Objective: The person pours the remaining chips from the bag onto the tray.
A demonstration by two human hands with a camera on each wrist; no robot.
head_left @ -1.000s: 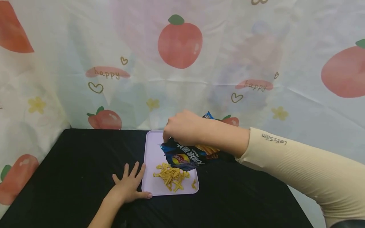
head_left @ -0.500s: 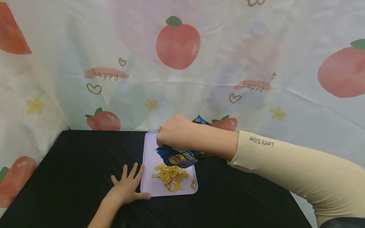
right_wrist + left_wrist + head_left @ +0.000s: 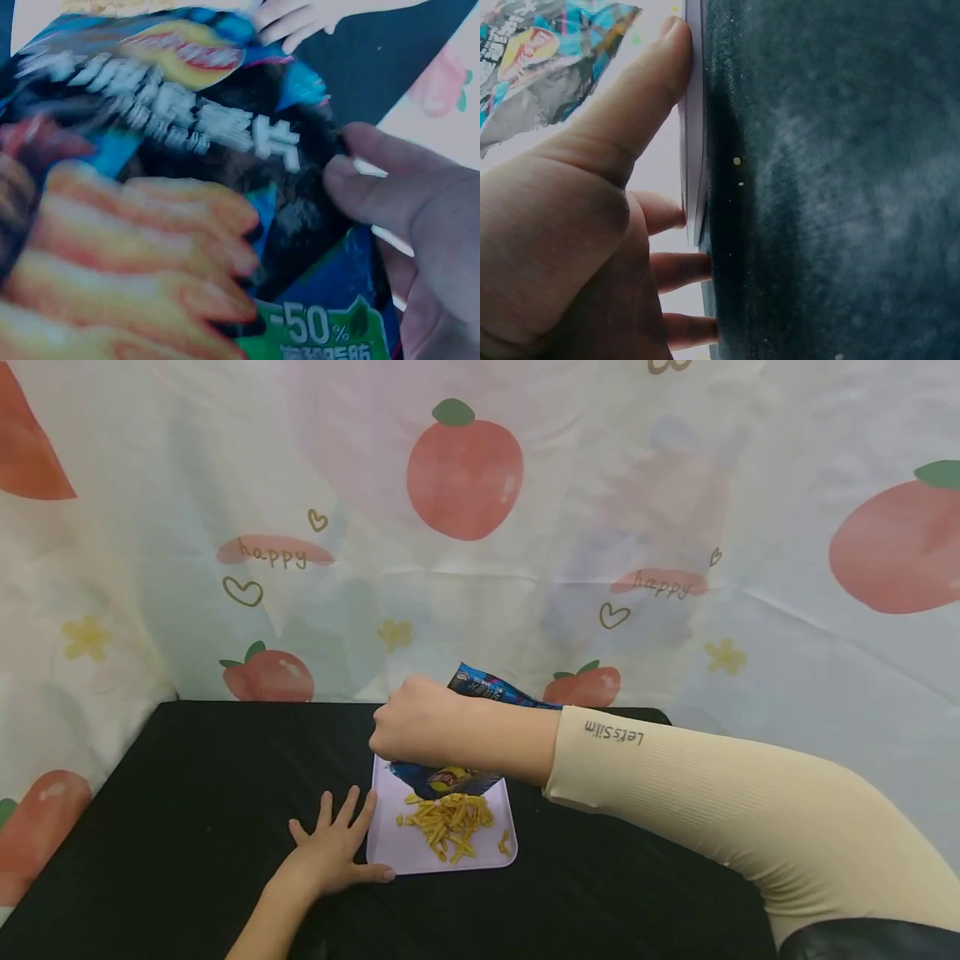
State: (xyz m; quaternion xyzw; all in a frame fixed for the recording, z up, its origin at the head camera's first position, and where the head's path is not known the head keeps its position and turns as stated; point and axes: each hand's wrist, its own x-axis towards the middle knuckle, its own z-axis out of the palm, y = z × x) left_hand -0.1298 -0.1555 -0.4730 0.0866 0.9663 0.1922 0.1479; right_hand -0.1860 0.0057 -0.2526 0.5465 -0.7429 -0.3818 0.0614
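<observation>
My right hand (image 3: 412,722) grips a blue-and-black snack bag (image 3: 450,779) by its side, over the far half of a pale lilac tray (image 3: 390,856). In the right wrist view the thumb lies on the printed front of the bag (image 3: 195,135), and the other fingers go behind it. The bag's lower end hangs just above a pile of yellow fry-shaped chips (image 3: 450,822) on the tray. My left hand (image 3: 330,852) lies with fingers spread at the tray's left edge, its thumb along the near corner. The forearm hides the bag's middle.
A black cloth (image 3: 225,810) covers the table, with tiny crumbs (image 3: 737,161) on it near the tray in the left wrist view. Close behind the table hangs a fruit-printed curtain (image 3: 360,593). A few chips (image 3: 504,842) lie apart at the tray's right side.
My right hand has moved left and a little lower with the bag, and more of the bag's far end shows above the forearm. The left hand stays at the tray edge.
</observation>
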